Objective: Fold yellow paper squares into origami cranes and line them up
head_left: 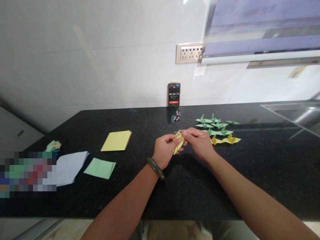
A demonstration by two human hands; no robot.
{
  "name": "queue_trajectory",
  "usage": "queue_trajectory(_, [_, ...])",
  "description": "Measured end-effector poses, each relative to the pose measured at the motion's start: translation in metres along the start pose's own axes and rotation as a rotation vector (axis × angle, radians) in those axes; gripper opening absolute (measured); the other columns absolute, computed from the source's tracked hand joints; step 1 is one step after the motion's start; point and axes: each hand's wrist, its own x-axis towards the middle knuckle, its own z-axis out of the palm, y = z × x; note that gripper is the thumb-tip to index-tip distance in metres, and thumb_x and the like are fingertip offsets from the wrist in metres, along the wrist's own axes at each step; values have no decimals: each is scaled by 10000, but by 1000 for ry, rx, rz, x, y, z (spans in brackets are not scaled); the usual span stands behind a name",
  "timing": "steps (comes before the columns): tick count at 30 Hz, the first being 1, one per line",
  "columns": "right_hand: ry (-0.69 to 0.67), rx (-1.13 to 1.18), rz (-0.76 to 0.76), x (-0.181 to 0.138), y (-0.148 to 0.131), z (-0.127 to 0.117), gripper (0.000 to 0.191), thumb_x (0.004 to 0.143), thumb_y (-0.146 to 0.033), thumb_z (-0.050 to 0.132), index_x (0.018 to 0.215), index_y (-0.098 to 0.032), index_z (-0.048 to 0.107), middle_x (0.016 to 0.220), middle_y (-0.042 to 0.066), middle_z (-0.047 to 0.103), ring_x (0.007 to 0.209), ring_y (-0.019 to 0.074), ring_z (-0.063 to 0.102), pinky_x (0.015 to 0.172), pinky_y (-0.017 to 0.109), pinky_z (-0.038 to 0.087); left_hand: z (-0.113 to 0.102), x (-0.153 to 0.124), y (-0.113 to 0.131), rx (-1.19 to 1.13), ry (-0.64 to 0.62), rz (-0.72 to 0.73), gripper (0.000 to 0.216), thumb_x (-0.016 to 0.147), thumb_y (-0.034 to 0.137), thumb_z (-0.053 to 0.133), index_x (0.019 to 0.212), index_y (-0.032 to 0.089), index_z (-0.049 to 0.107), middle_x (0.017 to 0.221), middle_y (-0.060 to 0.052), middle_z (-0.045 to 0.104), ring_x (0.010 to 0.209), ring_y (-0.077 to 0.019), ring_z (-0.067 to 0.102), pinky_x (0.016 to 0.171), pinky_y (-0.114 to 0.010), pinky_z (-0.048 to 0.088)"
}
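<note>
Both of my hands meet above the middle of the black countertop [200,186] and pinch a small folded yellow paper [178,142]. My left hand [164,150], with a dark bangle at the wrist, grips the paper's lower part. My right hand [198,141] closes its fingertips on the paper's upper edge. Just right of my hands lie several folded green paper cranes [212,126] and two yellow cranes [226,139].
A stack of yellow square sheets [116,140] lies to the left, with green sheets [100,168] and pale blue sheets [70,166] nearer the left edge. A crumpled paper [53,145] sits far left. A phone showing a timer [174,95] leans on the wall. A sink [295,115] is at the right.
</note>
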Motion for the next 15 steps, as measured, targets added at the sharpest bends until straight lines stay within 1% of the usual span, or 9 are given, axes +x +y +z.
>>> queue_trajectory(4, [-17, -17, 1, 0, 3, 0, 183, 707, -336, 662, 727, -156, 690, 646, 6, 617, 489, 83, 508, 491, 239, 434, 1, 0, 0, -12, 5, -2, 211, 669, 278, 675, 783, 109, 620, 631, -34, 658, 472, -112, 613, 380, -158, 425])
queue_trajectory(8, [-40, -3, 23, 0, 3, 0, 171, 676, -317, 690, 719, -152, 681, 760, 29, 655, 485, 70, 502, 483, 235, 432, 1, 0, -1, 4, 9, 7, 228, 682, 305, 664, 795, 113, 615, 635, -34, 656, 480, -113, 616, 383, -157, 424])
queue_trajectory(9, [-40, 8, 31, 0, 3, 0, 171, 671, -316, 693, 714, -151, 678, 758, 28, 656, 484, 68, 499, 479, 232, 428, 1, 1, -1, 10, 7, 10, 231, 685, 309, 662, 798, 114, 616, 637, -35, 656, 482, -113, 617, 384, -157, 424])
queue_trajectory(13, [-32, 33, 51, 0, 1, 1, 197, 692, -345, 674, 702, -147, 673, 610, -1, 606, 469, 77, 479, 456, 225, 399, 0, 1, -2, 28, 11, 17, 207, 684, 290, 659, 783, 115, 615, 620, -23, 645, 466, -106, 609, 373, -152, 415])
queue_trajectory(15, [-28, 33, 55, -1, 2, 0, 213, 706, -356, 663, 695, -144, 669, 569, -10, 580, 463, 78, 471, 452, 222, 386, 0, 0, -2, 40, 13, 25, 192, 683, 280, 656, 776, 116, 614, 613, -14, 637, 460, -102, 606, 367, -149, 410])
